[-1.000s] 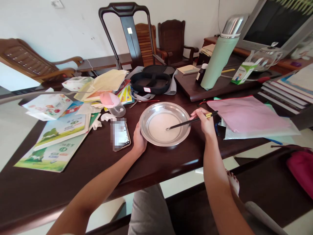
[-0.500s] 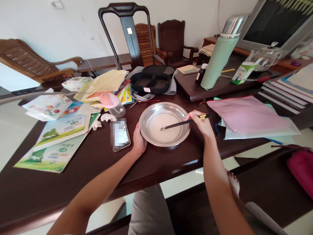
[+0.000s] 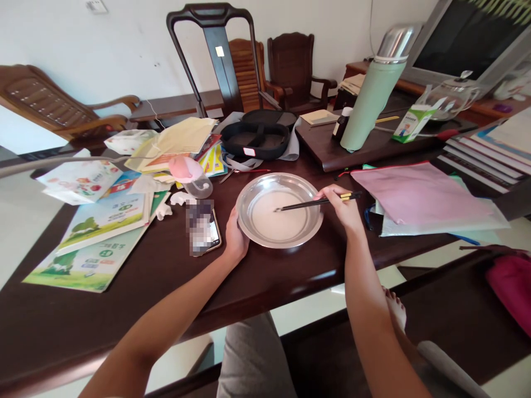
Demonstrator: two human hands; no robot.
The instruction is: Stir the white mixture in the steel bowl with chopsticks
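Right grip (image 3: 341, 207): closed around black chopsticks (image 3: 305, 205), gold-banded ends poking out beyond the fingers.
Chopsticks: slanting across the right rim of a metal bowl (image 3: 286, 241), tips close together, touching whitish contents (image 3: 271, 225).
Left grip (image 3: 237, 235): set against the bowl's left side, fingers partly hidden by the rim; cannot tell whether clamped on it.
Bowl: round, shiny, wide-rimmed, on the dark wooden bench (image 3: 286, 287), between both grips.
Phone (image 3: 214, 239): lying screen up, near the left grip, picture partly blurred out.
Beyond the phone: white crumpled pieces (image 3: 165, 211) and a pink-and-clear object (image 3: 185, 167), kind unclear.
Far left: overlapping booklets (image 3: 99, 254) with green-and-yellow covers, a white floral pack (image 3: 83, 179) on top.
Behind the bowl: an open black case (image 3: 255, 141), dividers inside.
Right of the chopsticks: a pink pouch (image 3: 423, 193), lying over a translucent one (image 3: 485, 221).
Back right: a pale green flask (image 3: 373, 105) with a silver cap, near a small dark bottle (image 3: 341, 126) and a green-and-white carton (image 3: 411, 126).
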